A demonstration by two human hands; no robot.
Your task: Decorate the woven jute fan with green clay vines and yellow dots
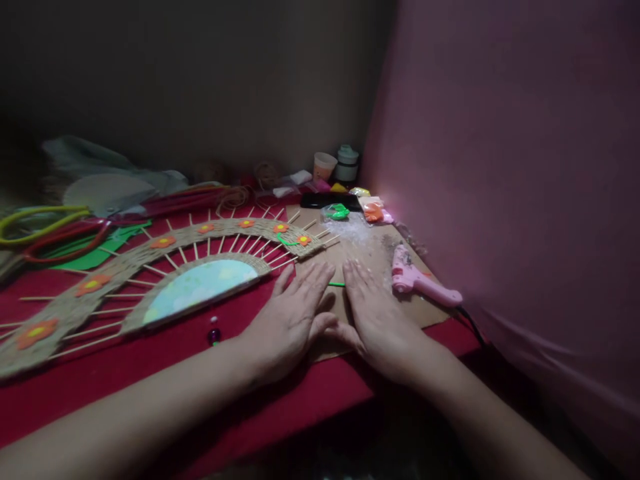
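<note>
Green and thin, the strand (pixel 337 285) lies on the brown cardboard (pixel 425 310) near the centre of the frame, visible in the gap between the person's 2 hands. The left hand (pixel 287 327) and the right hand (pixel 385 333) are both open and palm down, fingers stretched toward the top of the frame; their fingertips stand apart, while the thumbs meet lower down. The ends of the strand run out of sight at the fingers, so whether either hand presses on it — or only covers it — cannot be told. At centre right, a pink glue gun (pixel 423 283) rests on its side on the cardboard. Above the hands are a green lump (pixel 337 212) in clear wrapping, a packet of orange material (pixel 373 211) and a dark, flat phone-like object (pixel 330 201). Further up stand a paper cup (pixel 325 167) and a lidded jar (pixel 347 165), side by side. Across the left half, a woven fan (pixel 227 229) spreads over the red cloth (pixel 310 393), with 7 orange flowers on its outer band and a pale blue half-round panel (pixel 205 285) at its inner part; a green curved piece (pixel 286 241) lies by 1 flower. At far left, red and yellow scissor handles (pixel 103 230) sit over a green sheet (pixel 95 257). Pink fabric (pixel 500 167) fills the upper right.
</note>
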